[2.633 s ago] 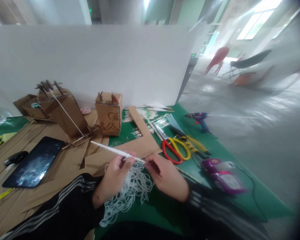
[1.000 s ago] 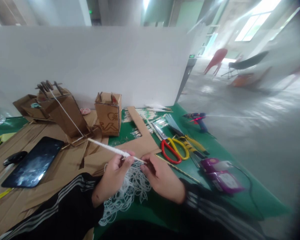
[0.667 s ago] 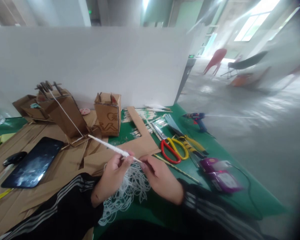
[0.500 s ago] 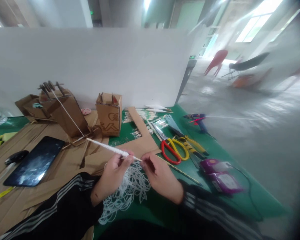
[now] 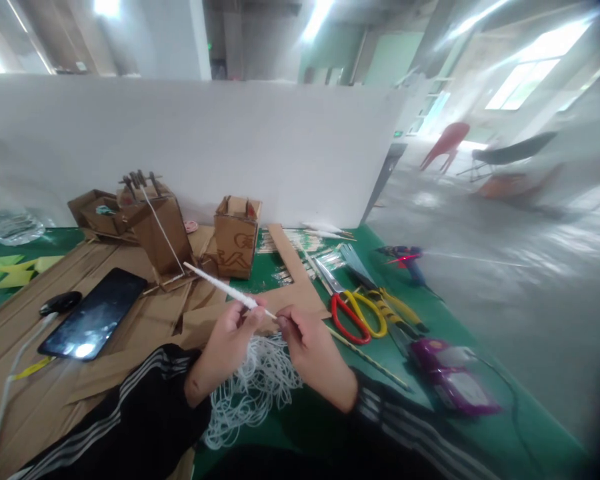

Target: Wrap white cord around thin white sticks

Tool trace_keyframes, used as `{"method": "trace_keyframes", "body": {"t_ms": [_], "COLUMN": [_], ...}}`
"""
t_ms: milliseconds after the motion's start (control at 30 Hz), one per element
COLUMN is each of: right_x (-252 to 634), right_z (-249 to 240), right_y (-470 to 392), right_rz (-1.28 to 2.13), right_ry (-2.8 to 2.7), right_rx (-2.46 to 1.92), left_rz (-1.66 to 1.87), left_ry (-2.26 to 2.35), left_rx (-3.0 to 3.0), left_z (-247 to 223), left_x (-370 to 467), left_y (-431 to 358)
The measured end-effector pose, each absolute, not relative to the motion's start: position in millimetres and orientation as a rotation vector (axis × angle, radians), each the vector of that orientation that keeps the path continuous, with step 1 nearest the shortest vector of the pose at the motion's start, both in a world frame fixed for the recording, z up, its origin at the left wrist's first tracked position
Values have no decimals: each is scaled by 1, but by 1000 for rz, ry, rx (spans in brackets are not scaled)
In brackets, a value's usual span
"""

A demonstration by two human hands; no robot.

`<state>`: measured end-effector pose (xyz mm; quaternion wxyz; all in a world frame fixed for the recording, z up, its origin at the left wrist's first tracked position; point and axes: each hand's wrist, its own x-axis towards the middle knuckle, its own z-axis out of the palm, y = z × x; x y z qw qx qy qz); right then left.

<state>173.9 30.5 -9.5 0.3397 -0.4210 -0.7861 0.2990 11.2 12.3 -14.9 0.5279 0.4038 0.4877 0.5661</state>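
Green tabletop (image 5: pixel 305 427): runs out rightward from the upright brown cardboard box with dark line marks (image 5: pixel 235 243), the landmark here.

Flattened brown cardboard sheeting (image 5: pixel 35 400): left of the box and nearer the person.

Black glossy flat device (image 5: pixel 95 317): left of the box, on the sheeting.

Loose heap of thin white cord (image 5: pixel 260 373): nearer the person than the box.

Long-bladed scissors, one red handle, one yellow (image 5: pixel 341 293): right of the box.

Left hand (image 5: pixel 230 343): in front of the box, thumb and fingers pinched round the stick at the wrapping's thick end.

Right hand (image 5: pixel 317 353): just beside, fingertips closed on the bare end (whether they also pinch cord, cannot tell).

Thin pale stick, partly wrapped in white (image 5: pixel 225 288): held aslant in front of the box. Changed: steeper tilt, and hands closer together than seconds ago; wrapped length looks about the same. Judged: fine handling at the bare end, little added to the wrapping.
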Motion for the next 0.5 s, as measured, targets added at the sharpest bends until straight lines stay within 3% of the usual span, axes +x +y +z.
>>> {"method": "trace_keyframes", "body": {"t_ms": [500], "right_x": [173], "right_z": [-5], "right_y": [23], "right_rz": [921], "right_ry": [-1969], "right_rx": [-1033], "left_rz": [1376], "left_ry": [1016], "left_rx": [884], "left_z": [-19], "left_x": [7], "left_y": [10]}}
